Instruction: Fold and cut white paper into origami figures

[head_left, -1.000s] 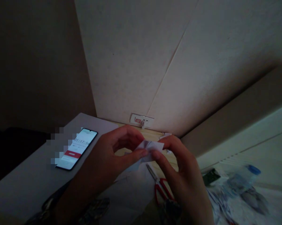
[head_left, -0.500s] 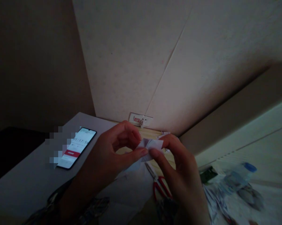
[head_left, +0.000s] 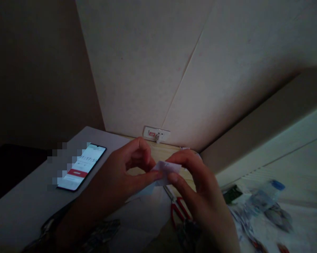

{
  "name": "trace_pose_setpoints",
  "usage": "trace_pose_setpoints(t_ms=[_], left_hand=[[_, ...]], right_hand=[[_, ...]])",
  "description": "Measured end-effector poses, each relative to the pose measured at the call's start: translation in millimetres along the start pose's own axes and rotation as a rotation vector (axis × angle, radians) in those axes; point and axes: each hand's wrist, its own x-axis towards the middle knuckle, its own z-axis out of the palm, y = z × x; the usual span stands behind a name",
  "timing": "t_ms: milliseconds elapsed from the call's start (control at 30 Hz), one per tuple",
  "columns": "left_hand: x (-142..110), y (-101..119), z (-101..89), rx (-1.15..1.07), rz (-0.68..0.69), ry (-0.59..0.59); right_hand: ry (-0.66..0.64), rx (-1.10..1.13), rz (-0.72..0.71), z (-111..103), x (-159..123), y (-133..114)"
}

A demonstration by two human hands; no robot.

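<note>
Both hands meet over the table around a small folded piece of white paper (head_left: 165,168). My left hand (head_left: 126,168) pinches its left edge between thumb and fingers. My right hand (head_left: 197,179) grips the right part, thumb on the near face and index finger along the top edge. Just below the paper lies a pair of scissors (head_left: 177,205) with red handles, its blades pointing away and partly hidden by the right hand. White sheets of paper (head_left: 145,218) rest beneath the hands.
A lit phone (head_left: 81,167) showing a timer lies on a white surface (head_left: 37,207) at left. A wall socket (head_left: 156,133) with a plug sits behind. Paper scraps (head_left: 186,149) lie by the wall. At right are a clear bottle (head_left: 266,195) with a blue cap and a green packet (head_left: 232,194).
My right index finger has moved left along the paper's top edge, and the folds that showed on its face now look flattened or turned. The view has shifted slightly.
</note>
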Motion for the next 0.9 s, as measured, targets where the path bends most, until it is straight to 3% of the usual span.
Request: trace_pose_setpoints(t_ms=[200, 500, 700, 900], left_hand=[[-3, 3, 2.2, 0.073, 0.020, -0.029], [1, 1, 2.0, 0.041, -0.004, -0.066], [2, 3, 3.4, -0.119, -0.050, 0.060], [5, -2, 0.1, -0.119, -0.091, -0.022]], right_hand=[[0.064, 0.001, 0.053, 4, 1, -4], [0.055, 0.053, 0.080, 2, -2, -1], [0.006, -0.021, 0.081, -3, 1, 1], [0.046, -0.058, 0.068, 0, 2, 5]])
